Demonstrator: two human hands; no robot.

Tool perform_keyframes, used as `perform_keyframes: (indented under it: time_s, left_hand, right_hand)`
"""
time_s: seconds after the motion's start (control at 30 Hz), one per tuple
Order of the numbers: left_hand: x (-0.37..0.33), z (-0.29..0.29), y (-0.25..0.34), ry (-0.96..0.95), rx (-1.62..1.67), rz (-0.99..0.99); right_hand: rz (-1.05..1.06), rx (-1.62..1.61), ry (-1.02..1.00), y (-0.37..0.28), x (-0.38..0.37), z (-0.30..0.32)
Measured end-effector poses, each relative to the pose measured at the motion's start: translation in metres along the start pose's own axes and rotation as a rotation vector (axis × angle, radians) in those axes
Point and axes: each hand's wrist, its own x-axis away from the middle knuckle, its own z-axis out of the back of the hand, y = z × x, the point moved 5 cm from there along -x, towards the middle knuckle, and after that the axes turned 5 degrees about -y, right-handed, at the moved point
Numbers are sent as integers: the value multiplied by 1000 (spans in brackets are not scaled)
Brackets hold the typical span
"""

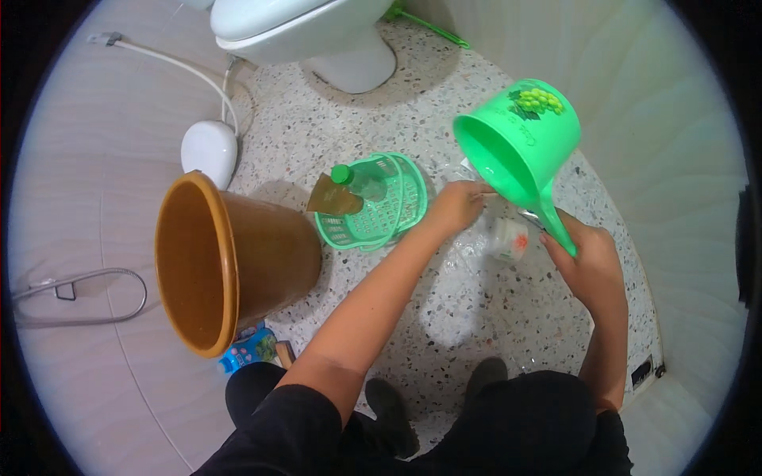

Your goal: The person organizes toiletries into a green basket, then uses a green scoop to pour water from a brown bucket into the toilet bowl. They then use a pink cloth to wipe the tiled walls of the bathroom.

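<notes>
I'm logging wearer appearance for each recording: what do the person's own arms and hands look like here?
The left hand and right hand are ungloved. Both forearms are bare, with no watch or bracelet visible. Plain black fabric sleeves end around the elbows, without visible markings.

So my dipper (524,147) is bright green plastic with a bunch of green grapes, leaves and some lettering printed on the side. I've got it by the handle in my right hand (594,258), tipped over so the mouth faces left and back toward me, above the floor (540,333) near its right edge.
</notes>
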Motion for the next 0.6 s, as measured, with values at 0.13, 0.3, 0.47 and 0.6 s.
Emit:
perform_keyframes:
  time_s: [0.13, 0.3, 0.47, 0.6]
  left_hand:
    - [-3, 5, 0, 68, -113, -55]
    - [16, 42, 41, 222, -232, -119]
    - [62, 131, 100, 432, -346, 103]
    - [87, 188, 116, 589, -245, 225]
  right_hand:
    - [42, 43, 4, -4, 0, -1]
    - [-42, -212, -2, 4, -1, 1]
    - [-198, -500, 19, 1, 2, 9]
    - [-171, -487, 98, 14, 2, 15]
